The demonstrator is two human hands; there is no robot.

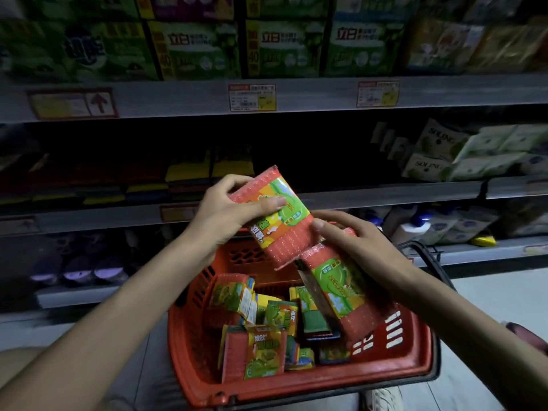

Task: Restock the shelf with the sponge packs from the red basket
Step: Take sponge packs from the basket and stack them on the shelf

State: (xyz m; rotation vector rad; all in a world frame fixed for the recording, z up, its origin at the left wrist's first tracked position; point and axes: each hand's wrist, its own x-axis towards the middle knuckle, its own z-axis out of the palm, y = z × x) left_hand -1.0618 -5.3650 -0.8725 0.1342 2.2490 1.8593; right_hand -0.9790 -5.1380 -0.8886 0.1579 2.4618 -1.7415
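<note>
**A:** Where were the sponge packs at that moment?

**B:** Two were in the air. The left hand [228, 209] held one sponge pack [281, 215] above the far edge of the red basket [296, 390]; the right hand [353, 244] held a second pack [347, 292] over the basket's right side, with its lower end close to the right wall; the loose packs [261, 336] lay jumbled on the basket floor.

**A:** How were the hands set?

**B:** The left hand's fingers curled over the upper end of its pack, and the thumb [274, 203] lay flat across the label; the right hand clasped the top end of its pack from above, its thumb touching the first pack's lower corner; both forearms reached forward over the basket.

**A:** How did you expect a pack to handle?

**B:** Light and soft, I judged; the sponge would give under a squeeze, and the glossy wrap looked slippery; a hold across the short ends seemed safest.

**A:** And the shelf?

**B:** The shelf [385, 195] stood just beyond the basket; stacked sponges [189, 173] sat in its dim left part.
</note>
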